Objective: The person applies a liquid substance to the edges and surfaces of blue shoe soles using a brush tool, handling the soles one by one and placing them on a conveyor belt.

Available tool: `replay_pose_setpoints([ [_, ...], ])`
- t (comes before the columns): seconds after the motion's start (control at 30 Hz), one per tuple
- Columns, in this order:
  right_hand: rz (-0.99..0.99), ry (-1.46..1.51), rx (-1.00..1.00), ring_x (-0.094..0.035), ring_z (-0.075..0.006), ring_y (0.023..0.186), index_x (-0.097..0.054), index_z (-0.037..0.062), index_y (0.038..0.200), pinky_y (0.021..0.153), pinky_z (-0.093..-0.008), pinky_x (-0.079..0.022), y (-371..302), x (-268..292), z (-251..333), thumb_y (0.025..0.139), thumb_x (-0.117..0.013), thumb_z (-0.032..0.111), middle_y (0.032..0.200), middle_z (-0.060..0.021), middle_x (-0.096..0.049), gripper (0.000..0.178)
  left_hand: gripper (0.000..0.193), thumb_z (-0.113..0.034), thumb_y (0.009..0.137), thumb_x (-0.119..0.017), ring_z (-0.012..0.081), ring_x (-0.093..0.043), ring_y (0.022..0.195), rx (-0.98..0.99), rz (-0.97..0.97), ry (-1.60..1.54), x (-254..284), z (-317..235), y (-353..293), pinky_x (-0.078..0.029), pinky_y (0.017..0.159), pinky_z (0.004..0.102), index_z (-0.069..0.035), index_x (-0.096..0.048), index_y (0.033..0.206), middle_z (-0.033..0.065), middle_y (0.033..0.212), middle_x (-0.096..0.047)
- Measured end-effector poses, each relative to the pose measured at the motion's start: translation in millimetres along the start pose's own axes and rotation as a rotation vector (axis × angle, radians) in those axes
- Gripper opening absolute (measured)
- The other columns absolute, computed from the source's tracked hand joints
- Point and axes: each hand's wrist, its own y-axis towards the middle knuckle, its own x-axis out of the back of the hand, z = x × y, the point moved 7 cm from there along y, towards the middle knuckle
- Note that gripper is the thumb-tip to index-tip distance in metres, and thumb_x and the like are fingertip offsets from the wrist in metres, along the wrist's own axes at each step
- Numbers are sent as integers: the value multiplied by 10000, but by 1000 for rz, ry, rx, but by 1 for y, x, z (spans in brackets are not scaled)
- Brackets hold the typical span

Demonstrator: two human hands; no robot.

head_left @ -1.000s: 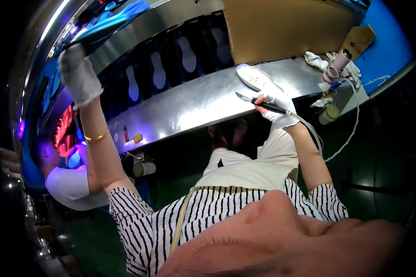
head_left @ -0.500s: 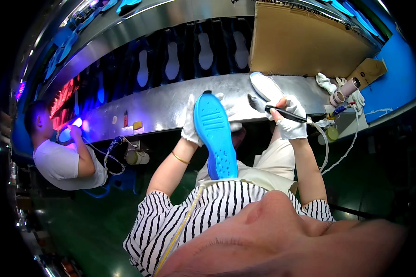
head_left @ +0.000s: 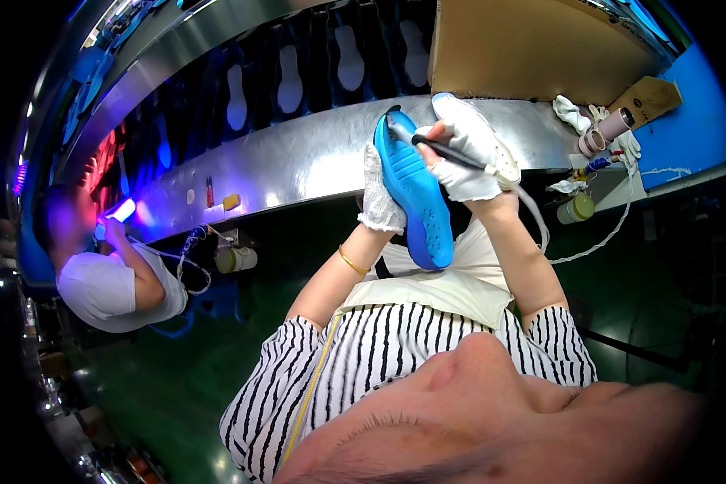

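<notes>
My left hand (head_left: 379, 194), in a white knit glove, is wrapped round the left edge of a blue shoe sole (head_left: 422, 206). The sole is tilted, its dark-tipped toe pointing away from me and its dotted heel towards my lap. Over its toe end, my right hand (head_left: 469, 139) grips a black-handled brush (head_left: 444, 151), bare fingertips showing from a white glove. The bristles are at the sole's toe area. A pale hose (head_left: 539, 214) runs from the brush handle. Partly behind my right hand, a white sole (head_left: 506, 167) lies on the metal bench (head_left: 298, 173).
Several pale soles (head_left: 289, 79) sit in a dark rack beyond the bench. A cardboard sheet (head_left: 524, 52) stands at the back right. Cups (head_left: 615, 123), gloves (head_left: 571, 114) and a hanging jar (head_left: 575, 210) are at right. A co-worker (head_left: 121, 286) sits at left, by a yellow sponge (head_left: 231, 202).
The blue sole and my left hand have moved right and away from me. My right hand has moved left, bringing the brush from beside the sole onto its toe end.
</notes>
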Motion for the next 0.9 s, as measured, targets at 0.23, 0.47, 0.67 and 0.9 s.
replay_pose_setpoints([
  [0.23, 25, 246, -266, -612, -138, 660, -577, 27, 869, 637, -261, -501, -22, -9, -32, 732, -694, 6, 773, -83, -631, 181, 859, -735, 806, -411, 295, -540, 1102, 22, -91, 38, 20, -11, 1, -459, 959, 413, -71, -374, 1350, 160, 1260, -499],
  [0.47, 146, 228, -223, -599, -151, 635, -599, 26, 848, 614, -255, -490, -40, -16, -20, 699, -711, -8, 744, -75, -614, 190, 836, -713, 823, -408, 306, -553, 1073, 32, -86, 34, 16, -24, -2, -450, 960, 431, -48, -410, 1329, 169, 1216, -539],
  [0.67, 263, 222, -161, -587, -126, 719, -588, 40, 856, 673, -252, -484, -60, -23, -12, 738, -686, -27, 803, -56, -616, 168, 997, -804, 777, -303, 396, -488, 1175, 144, 173, 14, 7, -23, -3, -419, 989, 489, -13, -317, 1385, 260, 1303, -458],
  [0.9, 171, 304, -524, -577, -83, 709, -556, 21, 841, 641, -213, -466, -90, 14, -51, 784, -664, -27, 823, -59, -616, 131, 915, -765, 799, -277, 262, -520, 1134, 367, 102, 329, 23, 18, -51, -434, 983, 411, -50, -346, 1365, 168, 1312, -466],
])
